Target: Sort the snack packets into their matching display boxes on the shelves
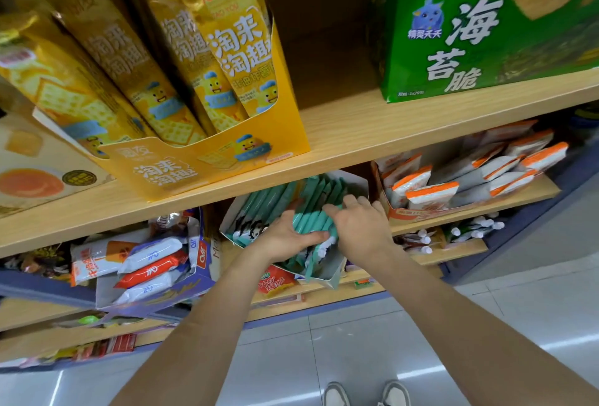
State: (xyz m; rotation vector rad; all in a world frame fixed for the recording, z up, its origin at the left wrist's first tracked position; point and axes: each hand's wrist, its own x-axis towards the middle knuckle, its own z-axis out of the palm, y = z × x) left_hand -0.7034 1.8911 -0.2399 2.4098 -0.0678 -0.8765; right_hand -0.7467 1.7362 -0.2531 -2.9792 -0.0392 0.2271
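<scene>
left hand (pixel 284 238) | right hand (pixel 361 227) | fingers of both clamped on teal packets (pixel 311 221) | 1 white box (pixel 356 184)

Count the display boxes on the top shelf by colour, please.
Yellow box: 1
Green box: 1
Beige box: 1
Total: 3
</scene>
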